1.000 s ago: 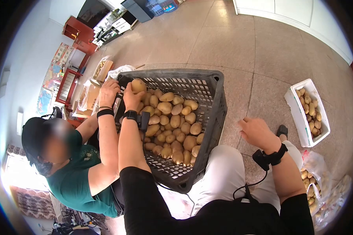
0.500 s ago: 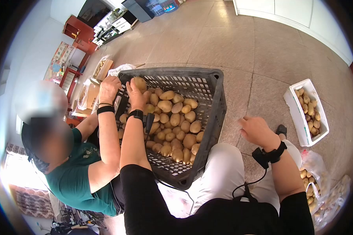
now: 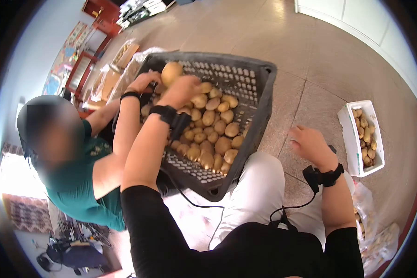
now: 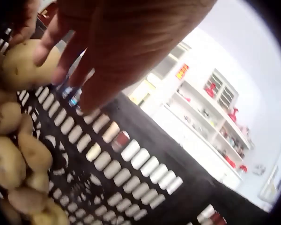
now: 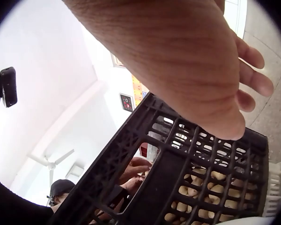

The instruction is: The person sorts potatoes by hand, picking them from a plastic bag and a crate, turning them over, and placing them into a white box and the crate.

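Observation:
A large potato (image 3: pixel 172 73) sits at the crate's far left corner, above the smaller potatoes (image 3: pixel 208 118) in the black crate (image 3: pixel 257 74). My left hand (image 3: pixel 183 91) is just right of it, over the pile. In the left wrist view, the left hand's (image 4: pixel 117 47) spread fingers overlap the large potato's (image 4: pixel 25 65) side; contact is unclear. My right hand (image 3: pixel 310 143), fingers loosely bent, hangs outside the crate, holding nothing. The right wrist view shows the right hand (image 5: pixel 187 65) before the crate's slatted side (image 5: pixel 154 187).
Another person in a green shirt (image 3: pixel 74 190) is at the left, a hand (image 3: pixel 146 82) at the crate's left edge. A white box of potatoes (image 3: pixel 354 153) stands on the floor at right, above plastic bags (image 3: pixel 380 245). A cable (image 3: pixel 199 206) runs below the crate.
The head view has shifted, with the crate higher in the picture. My left hand has moved rightward from the large potato, which stays near the corner. My right hand keeps its loose pose.

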### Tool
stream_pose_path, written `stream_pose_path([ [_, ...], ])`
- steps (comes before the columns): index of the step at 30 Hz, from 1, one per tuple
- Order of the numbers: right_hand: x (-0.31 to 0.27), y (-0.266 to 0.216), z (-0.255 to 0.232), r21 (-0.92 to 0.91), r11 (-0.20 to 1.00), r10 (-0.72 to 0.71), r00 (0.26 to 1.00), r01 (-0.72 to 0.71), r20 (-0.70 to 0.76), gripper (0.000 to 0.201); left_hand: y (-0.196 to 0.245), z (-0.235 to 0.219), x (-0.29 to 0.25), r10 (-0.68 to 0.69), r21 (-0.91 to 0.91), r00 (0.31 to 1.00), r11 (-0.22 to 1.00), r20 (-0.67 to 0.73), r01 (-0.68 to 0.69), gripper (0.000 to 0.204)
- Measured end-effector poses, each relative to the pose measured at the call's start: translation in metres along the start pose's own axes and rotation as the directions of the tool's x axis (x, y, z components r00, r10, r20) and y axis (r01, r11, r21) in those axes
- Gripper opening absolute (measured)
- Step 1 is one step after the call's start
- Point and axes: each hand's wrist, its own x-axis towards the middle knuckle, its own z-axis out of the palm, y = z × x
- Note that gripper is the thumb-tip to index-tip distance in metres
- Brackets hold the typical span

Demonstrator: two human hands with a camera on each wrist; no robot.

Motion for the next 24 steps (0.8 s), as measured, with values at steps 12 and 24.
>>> stream_pose_path([
  [12, 0.001, 0.002, 0.005, 0.022, 1.000, -0.004, 1.000, 0.004, 0.021, 0.017, 0.056, 0.074, -0.064, -0.107, 0.154, 0.316, 0.980, 0.943, -0.128, 0.063],
  [24, 0.008, 0.005, 0.008, -0.045, 0.999, 0.021, 0.997, -0.017, 0.070, 0.019, 0.050, 0.090, -0.072, -0.219, 0.312, 0.315, 0.906, 0.923, -0.285, 0.068],
])
